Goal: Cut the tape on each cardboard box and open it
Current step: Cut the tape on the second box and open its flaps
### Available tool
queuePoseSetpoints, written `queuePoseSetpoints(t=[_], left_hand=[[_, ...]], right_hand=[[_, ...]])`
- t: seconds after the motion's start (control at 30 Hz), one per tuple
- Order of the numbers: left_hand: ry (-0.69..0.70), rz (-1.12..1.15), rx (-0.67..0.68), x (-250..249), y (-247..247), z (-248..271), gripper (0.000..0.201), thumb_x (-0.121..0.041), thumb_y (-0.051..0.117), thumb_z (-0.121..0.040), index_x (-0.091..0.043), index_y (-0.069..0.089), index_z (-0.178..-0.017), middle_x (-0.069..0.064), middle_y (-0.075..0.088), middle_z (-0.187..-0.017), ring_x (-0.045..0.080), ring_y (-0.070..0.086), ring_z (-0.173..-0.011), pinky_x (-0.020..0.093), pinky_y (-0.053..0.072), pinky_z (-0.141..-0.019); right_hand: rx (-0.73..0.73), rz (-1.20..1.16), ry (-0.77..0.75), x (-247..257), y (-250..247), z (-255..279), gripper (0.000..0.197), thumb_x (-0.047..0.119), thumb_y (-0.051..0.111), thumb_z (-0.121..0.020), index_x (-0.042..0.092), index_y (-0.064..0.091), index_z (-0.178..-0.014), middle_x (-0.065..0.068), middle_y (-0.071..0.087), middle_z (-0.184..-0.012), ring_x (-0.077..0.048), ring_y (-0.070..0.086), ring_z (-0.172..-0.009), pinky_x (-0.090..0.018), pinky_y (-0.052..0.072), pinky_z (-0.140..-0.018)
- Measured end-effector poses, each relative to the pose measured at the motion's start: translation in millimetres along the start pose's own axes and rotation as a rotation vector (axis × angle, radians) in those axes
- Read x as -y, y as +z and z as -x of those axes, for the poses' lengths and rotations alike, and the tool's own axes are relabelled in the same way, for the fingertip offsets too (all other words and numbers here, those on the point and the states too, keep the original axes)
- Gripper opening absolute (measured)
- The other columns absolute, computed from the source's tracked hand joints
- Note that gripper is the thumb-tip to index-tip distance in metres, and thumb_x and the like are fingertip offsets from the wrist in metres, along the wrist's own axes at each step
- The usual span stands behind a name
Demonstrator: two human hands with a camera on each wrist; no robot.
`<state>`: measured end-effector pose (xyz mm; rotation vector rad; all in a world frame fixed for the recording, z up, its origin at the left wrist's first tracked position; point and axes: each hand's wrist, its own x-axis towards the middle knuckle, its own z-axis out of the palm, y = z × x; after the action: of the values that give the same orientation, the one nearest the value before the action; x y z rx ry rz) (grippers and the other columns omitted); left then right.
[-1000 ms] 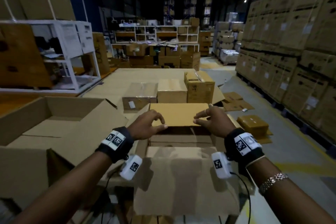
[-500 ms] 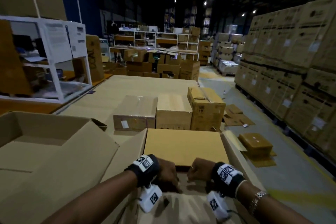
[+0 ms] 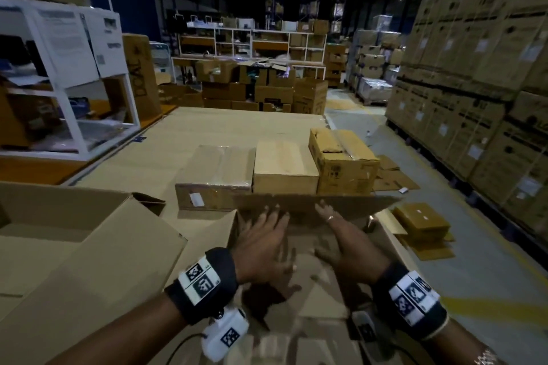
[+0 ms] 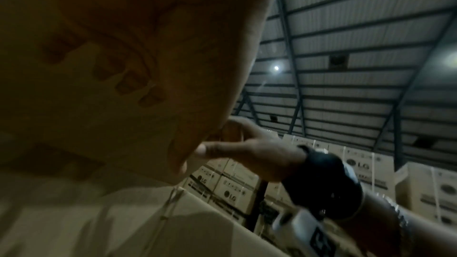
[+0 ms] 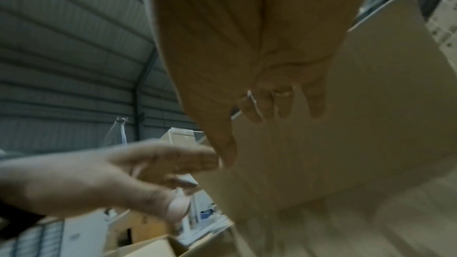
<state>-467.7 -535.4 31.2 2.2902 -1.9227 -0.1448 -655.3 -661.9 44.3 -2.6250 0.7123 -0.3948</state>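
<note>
An open cardboard box stands right in front of me. Its far flap is tipped up and away. My left hand and right hand lie side by side with straight fingers flat against the flap's inner face. The right wrist view shows the right hand with its ringed fingers on the flap, and the left hand spread beside it. In the left wrist view the left hand fills the frame, the right hand behind it. No cutter is in view.
Three closed boxes stand in a row just beyond the flap. A large opened box sits at my left. Flattened cardboard and a small box lie on the floor at right, before stacked cartons.
The hands gripped the near edge of the far flap while it lay flat. The flap has swung up and away, and both hands now press it with flat fingers.
</note>
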Motion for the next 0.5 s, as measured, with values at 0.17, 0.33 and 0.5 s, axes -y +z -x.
queuePoseSetpoints(t=[0.17, 0.33, 0.5], left_hand=[[-0.038, -0.005, -0.192, 12.6, 2.0, -76.0, 0.09, -0.044, 0.064, -0.092, -0.017, 0.01, -0.16, 0.01, 0.008, -0.168, 0.032, 0.006, -0.155, 0.053, 0.014, -0.124], [-0.117, 0.04, -0.073, 39.0, 47.1, -140.9, 0.086, -0.036, 0.065, -0.092, -0.013, 0.015, -0.158, 0.01, 0.01, -0.167, 0.034, 0.007, -0.154, 0.056, 0.015, -0.122], [-0.12, -0.033, -0.114, 62.4, 88.3, -165.1, 0.073, -0.03, 0.054, -0.1, -0.018, 0.015, -0.16, 0.002, 0.011, -0.169, 0.028, 0.009, -0.155, 0.051, 0.008, -0.123]], right_hand=[[-0.152, 0.078, 0.01, -33.6, 12.0, -90.8, 0.086, 0.031, 0.071, -0.091, 0.023, 0.021, -0.159, 0.002, 0.015, -0.167, -0.017, 0.016, -0.154, -0.045, 0.02, -0.125], [0.005, 0.241, 0.123, -81.2, 61.5, -153.4, 0.079, 0.041, 0.059, -0.094, 0.021, 0.02, -0.159, -0.003, 0.015, -0.168, -0.021, 0.018, -0.154, -0.045, 0.019, -0.122], [-0.061, 0.368, 0.076, -102.9, 106.9, -152.5, 0.062, 0.033, 0.052, -0.1, 0.025, 0.028, -0.157, -0.003, 0.023, -0.166, -0.023, 0.023, -0.152, -0.044, 0.018, -0.122]])
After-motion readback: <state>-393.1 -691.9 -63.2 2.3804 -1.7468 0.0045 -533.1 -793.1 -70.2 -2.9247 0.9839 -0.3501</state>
